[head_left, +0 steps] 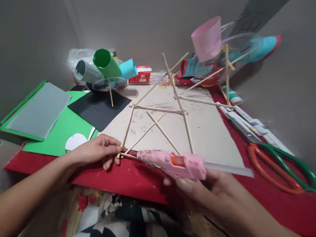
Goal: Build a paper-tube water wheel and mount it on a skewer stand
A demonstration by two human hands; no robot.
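A frame of thin wooden sticks [158,109] stands over a beige board [212,132], with two crossed sticks [154,122] low in it. My left hand [102,151] pinches the frame's near left corner, where several stick ends meet. In my right hand [209,192] is a pink glue gun [175,164], its nozzle pointing left, close to that corner along the bottom stick. A clear glue stick [232,169] sticks out of the gun's rear. The gun hides part of the frame's near edge.
Scissors with orange and green handles [276,167] lie at the right on the red cloth [102,179]. Green sheets [51,141] and a black sheet [98,110] are at the left. Paper tubes [106,63] and a pink paper cup [207,39] stand behind, near a red box [139,75].
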